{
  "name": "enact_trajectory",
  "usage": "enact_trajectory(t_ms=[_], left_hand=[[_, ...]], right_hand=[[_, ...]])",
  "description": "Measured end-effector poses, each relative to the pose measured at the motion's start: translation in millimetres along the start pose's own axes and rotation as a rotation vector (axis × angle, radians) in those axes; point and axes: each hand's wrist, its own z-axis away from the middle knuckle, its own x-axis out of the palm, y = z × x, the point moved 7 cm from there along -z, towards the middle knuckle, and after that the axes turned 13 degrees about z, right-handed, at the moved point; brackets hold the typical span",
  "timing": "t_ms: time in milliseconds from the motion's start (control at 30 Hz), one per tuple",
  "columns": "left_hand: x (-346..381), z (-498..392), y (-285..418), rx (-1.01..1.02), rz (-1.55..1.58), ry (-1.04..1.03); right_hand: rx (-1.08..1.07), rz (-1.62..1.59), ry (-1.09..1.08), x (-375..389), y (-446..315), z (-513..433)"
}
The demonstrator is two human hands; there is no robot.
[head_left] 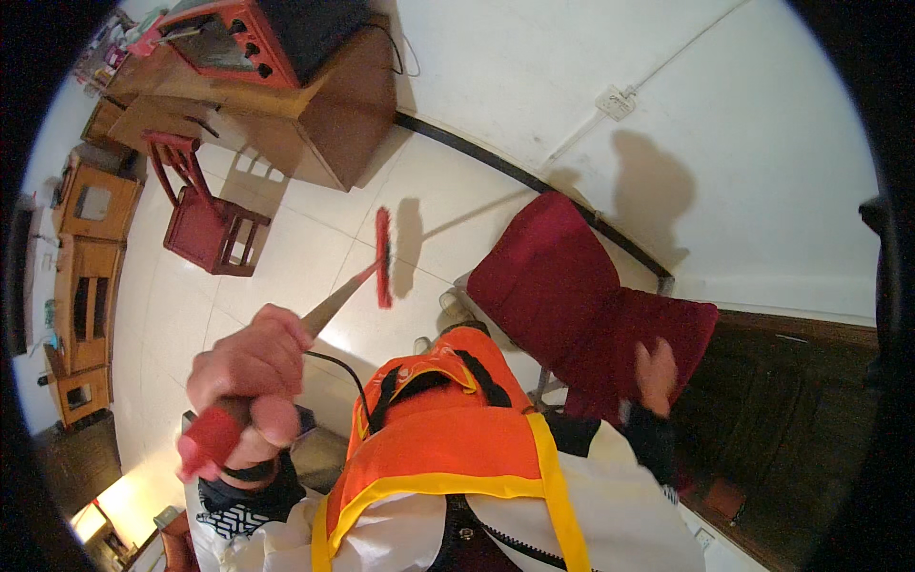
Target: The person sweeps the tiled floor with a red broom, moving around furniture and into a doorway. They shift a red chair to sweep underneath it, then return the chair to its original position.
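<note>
My left hand [250, 386] is closed around the handle of a broom [332, 306], near its red grip end. The broom reaches up and away from me, and its red bristled head [384, 257] is over the pale tiled floor [314, 236], its shadow beside it; whether it touches the tiles I cannot tell. My right hand [655, 375] is blurred, over the dark red upholstered chair [550, 272]. It holds nothing that I can see, and whether it touches the fabric is unclear.
A small red wooden chair [196, 229] stands on the floor at the left, by a wooden desk [347, 121] carrying a red oven [236, 43]. Wooden cabinets [89, 286] line the far left. At the right are a white wall [750, 157] and a dark wooden surface [772, 400].
</note>
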Motion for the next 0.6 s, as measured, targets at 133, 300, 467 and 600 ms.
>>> enact_trajectory(t_ms=[133, 300, 467, 600], left_hand=[[40, -8, -14, 0.151, 0.041, -0.115], [40, -66, -104, -0.044, 0.004, 0.120], [3, -131, -174, -0.419, 0.118, 0.083], [-17, -156, -228, -0.713, 0.117, 0.071]], right_hand=[[-0.374, -0.986, -1.151, 93, -241, 40], [0.196, -2.028, -1.719, 142, -486, 32], [0.402, -1.784, -1.215, 183, -508, -84], [0.488, -1.651, -1.161, 212, -491, -148]])
